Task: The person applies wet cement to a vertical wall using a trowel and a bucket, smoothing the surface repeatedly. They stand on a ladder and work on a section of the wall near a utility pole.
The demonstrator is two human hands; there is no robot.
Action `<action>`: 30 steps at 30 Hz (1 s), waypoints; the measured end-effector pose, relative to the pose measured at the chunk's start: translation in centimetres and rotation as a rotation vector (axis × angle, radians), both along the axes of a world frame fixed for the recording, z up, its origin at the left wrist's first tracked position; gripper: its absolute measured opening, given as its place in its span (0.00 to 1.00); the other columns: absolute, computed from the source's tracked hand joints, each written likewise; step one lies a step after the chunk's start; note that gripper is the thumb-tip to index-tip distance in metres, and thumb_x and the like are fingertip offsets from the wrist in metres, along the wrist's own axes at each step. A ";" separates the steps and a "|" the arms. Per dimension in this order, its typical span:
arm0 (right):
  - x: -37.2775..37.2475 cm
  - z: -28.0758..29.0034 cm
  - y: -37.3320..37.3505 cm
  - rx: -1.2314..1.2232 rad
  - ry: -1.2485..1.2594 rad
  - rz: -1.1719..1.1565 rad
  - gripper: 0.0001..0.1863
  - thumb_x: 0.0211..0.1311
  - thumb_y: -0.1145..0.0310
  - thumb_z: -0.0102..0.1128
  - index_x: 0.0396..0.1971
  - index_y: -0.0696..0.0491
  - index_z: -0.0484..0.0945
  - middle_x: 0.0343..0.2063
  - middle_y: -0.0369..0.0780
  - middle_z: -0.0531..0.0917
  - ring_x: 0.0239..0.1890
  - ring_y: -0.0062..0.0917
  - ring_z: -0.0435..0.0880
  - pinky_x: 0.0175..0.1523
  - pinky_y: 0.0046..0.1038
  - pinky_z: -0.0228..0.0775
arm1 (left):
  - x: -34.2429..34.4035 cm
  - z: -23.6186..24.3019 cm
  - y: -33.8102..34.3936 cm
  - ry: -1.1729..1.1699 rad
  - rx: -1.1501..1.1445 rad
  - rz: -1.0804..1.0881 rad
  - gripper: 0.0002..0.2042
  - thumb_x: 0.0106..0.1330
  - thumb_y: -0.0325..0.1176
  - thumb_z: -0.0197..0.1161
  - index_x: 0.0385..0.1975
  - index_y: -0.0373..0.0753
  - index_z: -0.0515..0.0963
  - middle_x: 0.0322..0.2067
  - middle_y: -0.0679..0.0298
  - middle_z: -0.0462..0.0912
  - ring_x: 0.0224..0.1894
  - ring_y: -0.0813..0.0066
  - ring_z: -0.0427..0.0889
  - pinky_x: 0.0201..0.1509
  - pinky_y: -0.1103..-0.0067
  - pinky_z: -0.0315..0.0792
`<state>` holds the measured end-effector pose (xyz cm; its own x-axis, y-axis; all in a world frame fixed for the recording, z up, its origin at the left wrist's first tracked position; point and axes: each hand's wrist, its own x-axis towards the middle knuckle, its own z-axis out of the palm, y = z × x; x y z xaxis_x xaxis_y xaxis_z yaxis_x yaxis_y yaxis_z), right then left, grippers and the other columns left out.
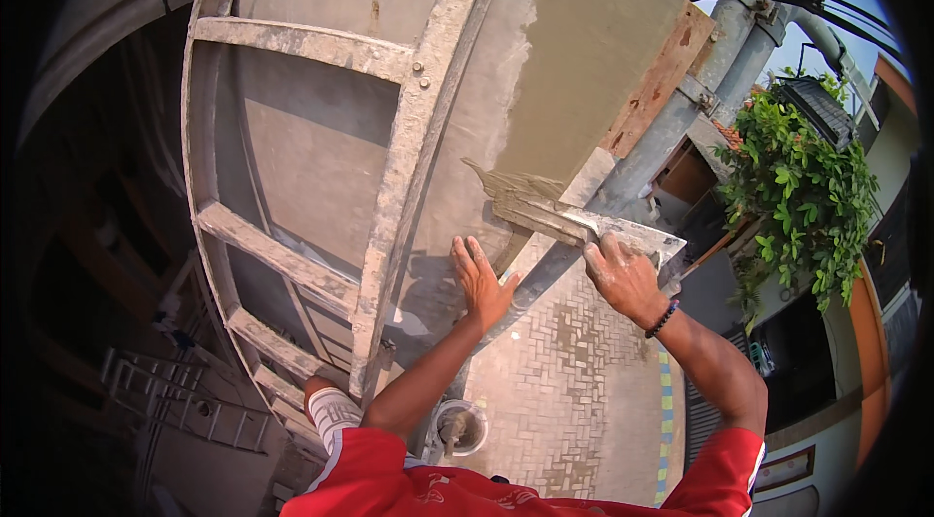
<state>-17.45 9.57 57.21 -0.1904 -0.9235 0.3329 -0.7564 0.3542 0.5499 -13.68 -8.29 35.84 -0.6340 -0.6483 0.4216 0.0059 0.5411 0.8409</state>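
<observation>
I stand high on a plaster-caked ladder [394, 177] leaning against a grey rendered wall [321, 138]. My left hand [481, 281] lies flat and open against the wall beside the ladder's right rail. My right hand [623, 274] grips a plastering trowel [574, 218] loaded with wet mortar, its blade pressed to the wall's corner. Fresh darker plaster [603, 21] covers the upper right of the wall.
Far below lie a paved brick ground [574, 391] and a white bucket [459, 427]. A grey utility pole [681, 99] with cables rises close to the right, next to a leafy green bush [803, 186]. A wooden board [662, 79] runs along the wall's edge.
</observation>
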 end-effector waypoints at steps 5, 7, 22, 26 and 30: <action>-1.7 3.9 -5.1 0.022 0.114 -0.051 0.15 0.59 0.71 0.55 0.46 0.54 0.70 0.36 0.47 0.75 0.29 0.37 0.85 0.27 0.35 0.78 | -3.1 -0.4 0.7 0.067 -0.089 0.134 0.55 0.54 0.43 0.73 0.72 0.29 0.38 0.71 0.38 0.34 0.72 0.35 0.38 0.71 0.50 0.42; -0.8 7.8 -5.9 -0.053 0.101 -0.105 0.15 0.58 0.71 0.56 0.46 0.54 0.71 0.33 0.47 0.75 0.25 0.38 0.84 0.25 0.37 0.77 | -3.4 -1.1 0.6 0.041 -0.098 0.172 0.54 0.55 0.42 0.73 0.72 0.29 0.39 0.72 0.39 0.35 0.72 0.36 0.38 0.71 0.50 0.42; 1.7 12.4 3.1 -0.635 -0.014 -0.053 0.19 0.56 0.71 0.65 0.48 0.57 0.75 0.39 0.52 0.83 0.37 0.47 0.84 0.42 0.38 0.77 | -3.6 -1.3 0.4 0.021 -0.106 0.214 0.53 0.52 0.41 0.76 0.71 0.30 0.43 0.71 0.41 0.39 0.71 0.38 0.43 0.71 0.53 0.45; 2.2 17.1 -4.6 -0.544 0.013 -0.100 0.23 0.59 0.66 0.62 0.55 0.56 0.75 0.39 0.54 0.83 0.40 0.48 0.83 0.45 0.41 0.76 | -2.9 -2.1 0.2 0.032 -0.128 0.174 0.56 0.51 0.42 0.77 0.71 0.29 0.41 0.71 0.40 0.38 0.71 0.37 0.43 0.72 0.52 0.44; 1.0 16.3 -9.2 -0.365 -0.040 -0.192 0.25 0.61 0.61 0.58 0.57 0.54 0.74 0.37 0.53 0.83 0.37 0.48 0.83 0.45 0.42 0.76 | -3.0 -2.4 0.5 -0.082 0.101 0.179 0.60 0.51 0.41 0.77 0.71 0.27 0.34 0.71 0.36 0.33 0.71 0.33 0.40 0.74 0.53 0.39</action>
<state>-16.47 0.40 73.53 -0.3672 -0.6924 0.6211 -0.6755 0.6575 0.3337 -16.65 -7.83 33.46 -0.5341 -0.7903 0.3003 -0.1535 0.4399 0.8848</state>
